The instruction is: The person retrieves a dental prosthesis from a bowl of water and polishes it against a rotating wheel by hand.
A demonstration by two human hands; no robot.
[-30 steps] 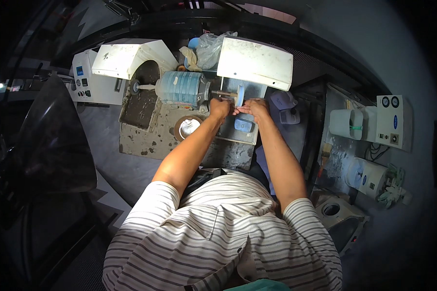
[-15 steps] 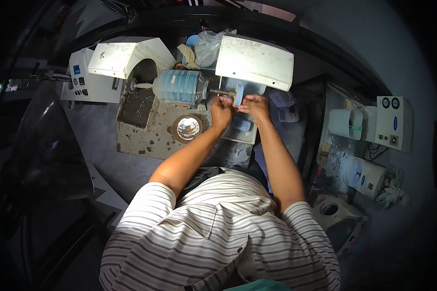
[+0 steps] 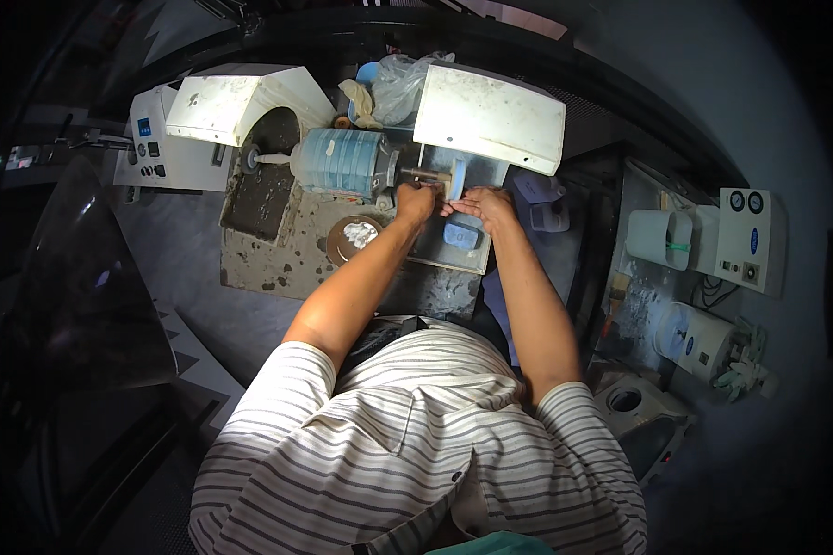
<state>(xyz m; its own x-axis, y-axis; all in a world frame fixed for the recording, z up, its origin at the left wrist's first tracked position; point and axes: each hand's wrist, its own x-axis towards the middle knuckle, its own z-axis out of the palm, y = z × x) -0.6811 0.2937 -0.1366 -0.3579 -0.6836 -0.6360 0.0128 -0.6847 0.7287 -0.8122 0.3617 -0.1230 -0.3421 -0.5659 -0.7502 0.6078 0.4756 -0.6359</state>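
Note:
My left hand (image 3: pixel 418 203) and right hand (image 3: pixel 484 205) meet just below a pale blue disc-shaped wheel (image 3: pixel 458 178) on a brownish spindle. Both hands have bent fingers with the tips pinched close together at the wheel's lower edge. Whatever small piece sits between them is hidden by the fingers. The spindle comes out of a motor wrapped in blue clear plastic (image 3: pixel 340 162), to the left. Below my hands, a blue block (image 3: pixel 461 235) lies in a shallow metal tray (image 3: pixel 449 262). A white hood (image 3: pixel 489 113) stands over the wheel.
A brown-rimmed round dish (image 3: pixel 336 242) with shiny, whitish contents is beside my left forearm. Farther left are a second hood (image 3: pixel 208 106) and a white control box (image 3: pixel 190 166). A plastic bag (image 3: pixel 403 90) lies behind. On the right stand a bin (image 3: pixel 659 239) and a gauge unit (image 3: pixel 750 236).
My left hand has shifted slightly left, and its fingers are curled more. The right fingertips have moved a little in at the wheel's lower edge. The blue block shows more fully.

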